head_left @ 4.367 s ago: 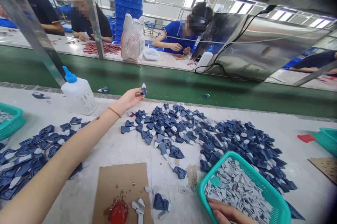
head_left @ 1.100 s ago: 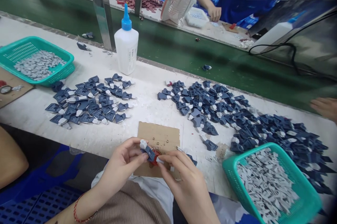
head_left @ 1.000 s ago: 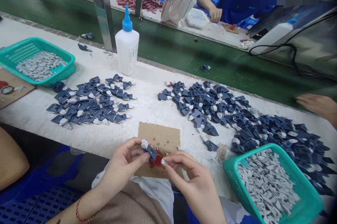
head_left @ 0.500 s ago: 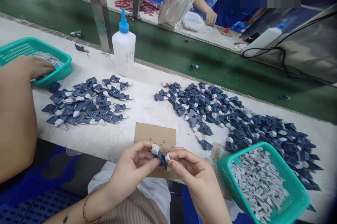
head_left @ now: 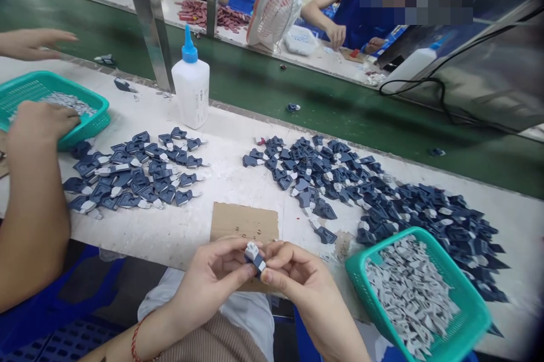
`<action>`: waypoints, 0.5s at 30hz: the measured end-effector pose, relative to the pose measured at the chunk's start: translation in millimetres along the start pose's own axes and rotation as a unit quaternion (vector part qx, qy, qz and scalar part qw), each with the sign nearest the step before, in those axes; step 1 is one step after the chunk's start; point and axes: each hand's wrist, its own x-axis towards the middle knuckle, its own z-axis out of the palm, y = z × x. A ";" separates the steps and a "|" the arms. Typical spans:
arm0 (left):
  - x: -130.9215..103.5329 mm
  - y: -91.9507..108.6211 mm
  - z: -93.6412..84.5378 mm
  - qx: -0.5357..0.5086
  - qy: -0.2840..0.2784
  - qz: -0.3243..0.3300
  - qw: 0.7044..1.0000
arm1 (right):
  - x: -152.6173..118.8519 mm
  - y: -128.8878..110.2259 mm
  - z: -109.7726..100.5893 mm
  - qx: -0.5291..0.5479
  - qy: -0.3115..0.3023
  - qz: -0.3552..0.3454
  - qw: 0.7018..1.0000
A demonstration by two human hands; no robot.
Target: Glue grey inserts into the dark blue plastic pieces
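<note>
Navy piece (head_left: 255,260) hides partly between left hand (head_left: 215,272) and right hand (head_left: 296,272)

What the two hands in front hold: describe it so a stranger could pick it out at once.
On the white workbench, find the brown cardboard. At its near edge, the left hand and right hand meet around a small dark-blue piece with pale ends. Similar pieces lie loose beyond; this one is held in both hands.
</note>
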 end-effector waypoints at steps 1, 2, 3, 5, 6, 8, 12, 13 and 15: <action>0.4 0.9 0.1 0.000 -0.019 0.001 1.000 | 0.5 0.4 -0.2 0.023 -0.005 0.013 1.000; 0.6 1.1 0.4 -0.003 -0.034 0.001 0.999 | 0.7 1.3 -0.1 0.040 -0.006 0.020 0.999; 0.8 0.5 0.9 -0.008 -0.043 0.002 0.999 | 0.7 2.8 0.3 0.051 -0.002 0.022 0.998; 1.6 -2.3 2.5 -0.023 -0.044 -0.005 0.999 | 0.1 6.6 2.3 0.057 0.015 0.011 0.998; 2.7 -3.9 3.4 -0.027 -0.038 -0.014 0.999 | -0.3 8.6 3.9 0.055 0.028 0.002 0.998; 7.1 -4.7 5.1 -0.018 -0.025 -0.037 0.999 | -0.9 11.4 6.8 0.049 0.057 -0.017 0.997; 31.6 13.3 3.8 0.084 -0.026 -0.016 0.996 | -4.8 11.4 -2.9 0.004 0.126 -0.062 0.990; 42.8 21.6 2.1 0.136 -0.024 0.012 0.990 | -7.3 10.9 -11.7 -0.028 0.147 -0.076 0.986; 73.9 40.1 -2.8 0.253 -0.002 0.078 0.964 | -15.1 10.8 -38.4 -0.113 0.198 -0.101 0.968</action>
